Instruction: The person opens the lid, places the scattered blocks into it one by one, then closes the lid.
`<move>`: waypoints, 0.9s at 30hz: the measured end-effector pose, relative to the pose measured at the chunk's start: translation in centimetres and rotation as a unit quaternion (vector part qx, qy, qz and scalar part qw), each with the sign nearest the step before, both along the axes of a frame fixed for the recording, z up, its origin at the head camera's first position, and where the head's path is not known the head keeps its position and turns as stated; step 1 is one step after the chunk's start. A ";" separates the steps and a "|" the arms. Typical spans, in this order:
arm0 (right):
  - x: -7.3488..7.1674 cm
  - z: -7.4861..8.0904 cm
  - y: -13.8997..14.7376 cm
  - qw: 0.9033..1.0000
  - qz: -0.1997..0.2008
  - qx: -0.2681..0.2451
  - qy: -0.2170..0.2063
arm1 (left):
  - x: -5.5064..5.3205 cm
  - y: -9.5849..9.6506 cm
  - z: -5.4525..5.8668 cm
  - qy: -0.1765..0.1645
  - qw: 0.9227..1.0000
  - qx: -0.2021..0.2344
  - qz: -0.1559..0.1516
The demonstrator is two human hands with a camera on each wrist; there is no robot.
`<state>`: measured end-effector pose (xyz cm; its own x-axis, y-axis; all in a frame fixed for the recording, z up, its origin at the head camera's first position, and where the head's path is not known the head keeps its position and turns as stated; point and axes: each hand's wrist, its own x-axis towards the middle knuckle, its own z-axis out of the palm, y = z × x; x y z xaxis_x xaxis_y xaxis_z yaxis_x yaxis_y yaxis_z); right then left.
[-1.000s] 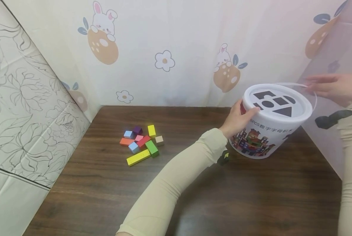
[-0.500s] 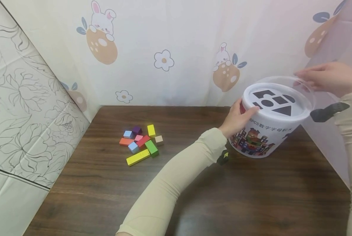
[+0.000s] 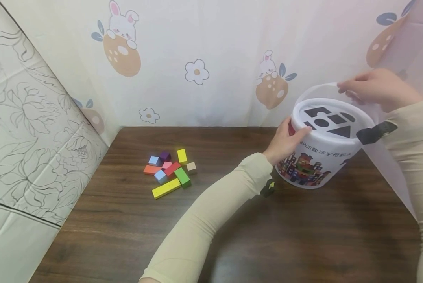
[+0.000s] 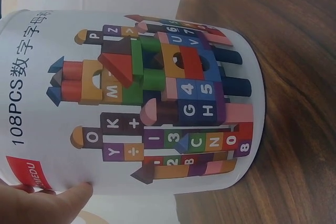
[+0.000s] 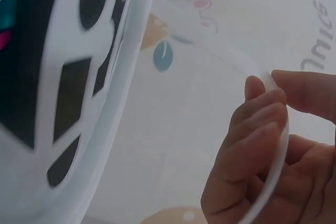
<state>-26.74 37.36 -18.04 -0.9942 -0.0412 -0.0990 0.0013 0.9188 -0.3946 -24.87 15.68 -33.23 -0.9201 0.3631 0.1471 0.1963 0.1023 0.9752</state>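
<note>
A white toy-block bucket (image 3: 305,169), printed with a block castle, stands on the table at the right. Its white lid (image 3: 324,134) has dark shaped cut-outs. My left hand (image 3: 285,142) grips the bucket's left side near the top, thumb over the lid's edge; in the left wrist view its fingertips (image 4: 79,195) lie on the printed wall. Above the back of the lid, my right hand (image 3: 383,87) pinches the thin white carrying handle (image 3: 312,89), which is raised in an arc. The right wrist view shows the handle (image 5: 278,163) running between thumb and curled fingers.
Left of centre on the wooden table (image 3: 126,236) lies a loose cluster of coloured blocks, among them a long yellow block (image 3: 166,188), a green block (image 3: 182,178) and a purple block (image 3: 165,156). A patterned curtain (image 3: 225,59) hangs behind the table.
My right hand has moved left and up, lifting the handle from the lid's right edge to above its back. The left hand and the bucket have stayed put.
</note>
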 end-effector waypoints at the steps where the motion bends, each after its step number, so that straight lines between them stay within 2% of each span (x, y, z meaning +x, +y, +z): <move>1: -0.1 0.1 -0.2 1.000 0.000 -0.005 -0.001 | 0.0 0.0 0.0 0.000 1.000 0.001 -0.001; 9: -0.4 0.5 -2.1 0.999 0.026 -0.040 -0.027 | -0.1 -0.2 0.2 -0.003 1.000 -0.002 -0.004; 14: -0.3 0.5 -2.6 0.998 0.021 -0.044 -0.033 | -0.2 -0.3 0.3 -0.002 1.000 -0.001 -0.007; 21: -0.3 0.6 -3.4 0.999 0.013 -0.041 -0.013 | 0.2 -1.1 0.2 -0.021 1.000 -0.007 -0.011; 27: 0.7 0.8 -5.0 0.998 0.019 -0.056 0.014 | 0.6 -2.8 0.2 -0.052 0.998 -0.021 -0.004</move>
